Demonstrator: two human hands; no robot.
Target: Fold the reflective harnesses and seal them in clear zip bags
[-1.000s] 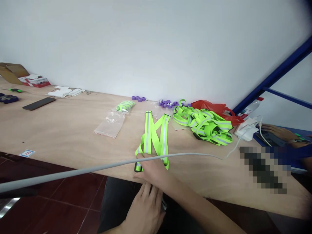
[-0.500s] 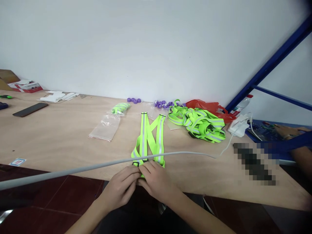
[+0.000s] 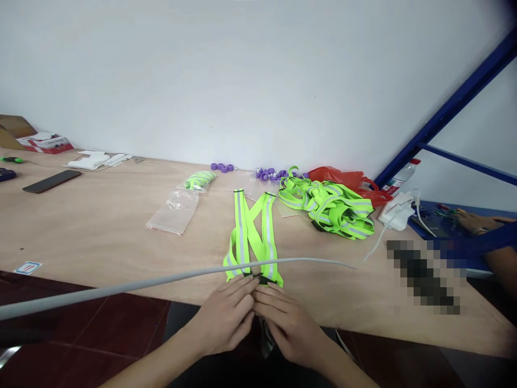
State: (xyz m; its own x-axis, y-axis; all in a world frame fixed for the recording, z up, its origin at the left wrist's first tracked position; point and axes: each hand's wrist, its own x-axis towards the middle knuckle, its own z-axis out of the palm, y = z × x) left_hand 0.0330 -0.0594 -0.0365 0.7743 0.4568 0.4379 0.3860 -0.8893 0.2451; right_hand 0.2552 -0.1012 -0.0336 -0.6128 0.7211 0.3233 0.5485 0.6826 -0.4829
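A neon-green reflective vest (image 3: 267, 226) made of straps with silver stripes lies on the table in front of me, two straps running away from me and crossing in between. At its near end, by the table's front edge, is a black band. My left hand (image 3: 226, 315) has its fingers closed on the left part of that end. Beside it, my right hand (image 3: 286, 320) grips the right part, the fingertips of both hands almost meeting. What lies under the fingers is hidden.
A grey cable (image 3: 169, 276) crosses in front of the vest. Behind lie an empty clear bag (image 3: 173, 213), a bagged vest (image 3: 200, 180), purple pieces (image 3: 264, 174), a heap of green straps (image 3: 341, 207) and a red bag (image 3: 339, 177). Another person's hand (image 3: 479, 221) is at right.
Both my hands have shifted right and slightly nearer to me, drawing apart a little. The vest's near end has moved right with them, and its black band now shows.
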